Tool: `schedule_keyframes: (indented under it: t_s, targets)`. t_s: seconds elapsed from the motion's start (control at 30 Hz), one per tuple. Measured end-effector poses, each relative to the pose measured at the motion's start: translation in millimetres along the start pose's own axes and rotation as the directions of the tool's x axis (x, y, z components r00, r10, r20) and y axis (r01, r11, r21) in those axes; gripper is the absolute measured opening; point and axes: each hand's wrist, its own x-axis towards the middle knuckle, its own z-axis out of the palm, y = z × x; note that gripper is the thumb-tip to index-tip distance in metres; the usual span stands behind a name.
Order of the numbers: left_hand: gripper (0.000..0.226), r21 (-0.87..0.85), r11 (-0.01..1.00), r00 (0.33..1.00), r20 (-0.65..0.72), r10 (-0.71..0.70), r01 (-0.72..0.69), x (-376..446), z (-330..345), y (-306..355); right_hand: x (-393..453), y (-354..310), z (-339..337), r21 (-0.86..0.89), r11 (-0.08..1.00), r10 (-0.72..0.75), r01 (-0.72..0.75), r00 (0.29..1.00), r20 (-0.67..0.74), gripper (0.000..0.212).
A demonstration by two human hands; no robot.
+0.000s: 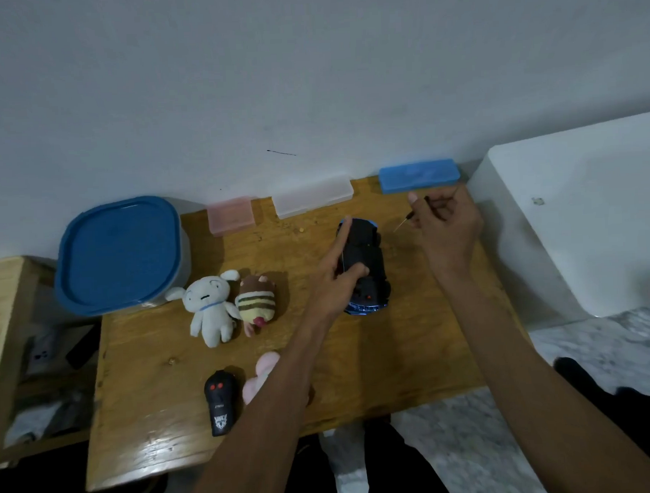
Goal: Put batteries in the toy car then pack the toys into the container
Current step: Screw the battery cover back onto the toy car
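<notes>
Nearest us lie the black remote control (221, 407) and a pink plush (260, 376), unpacked like the white plush dog (207, 311) and striped plush (255, 301) by the lidded blue container (119, 255). Our left hand (340, 279) grips the upturned toy car (365, 267) on the wooden table (153, 365); our right hand (445, 222) pinches a small screwdriver (408, 218). We judge the batteries are not yet in.

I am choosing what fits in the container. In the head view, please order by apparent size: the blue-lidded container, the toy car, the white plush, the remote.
1. blue-lidded container
2. toy car, partly hidden by the left hand
3. white plush
4. remote

The plush and remote look close; the remote lies nearer the camera, so their order is unsure.
</notes>
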Motion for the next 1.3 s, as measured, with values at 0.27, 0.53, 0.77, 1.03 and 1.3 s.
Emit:
schedule_keyframes:
  t_s: [0.27,0.53,0.77,1.03,1.3]
  targets:
    - [0.090,-0.007,1.000,1.000,0.016,0.013,-0.012,4,14,-3,9,5,-14,0.045,0.997,0.067,-0.066,0.998,-0.007,0.021]
    - [0.069,-0.080,0.996,1.000,0.007,-0.025,0.025,5,21,-10,16,11,-22,0.068,0.991,0.112,-0.112,0.994,-0.003,0.020]
    - [0.071,-0.426,0.893,0.989,0.047,-0.137,0.144,12,27,-19,20,19,-26,0.069,0.988,0.141,-0.141,0.990,0.005,0.018]
    - [0.058,-0.695,0.672,0.966,0.149,-0.212,0.255,21,30,-31,25,23,-27,0.143,0.962,0.222,-0.235,0.970,0.099,0.021]
    - [0.059,-0.026,0.997,0.974,-0.215,-0.075,0.071,25,44,-45,31,23,-28,0.129,0.911,0.315,-0.391,0.864,0.393,0.026]
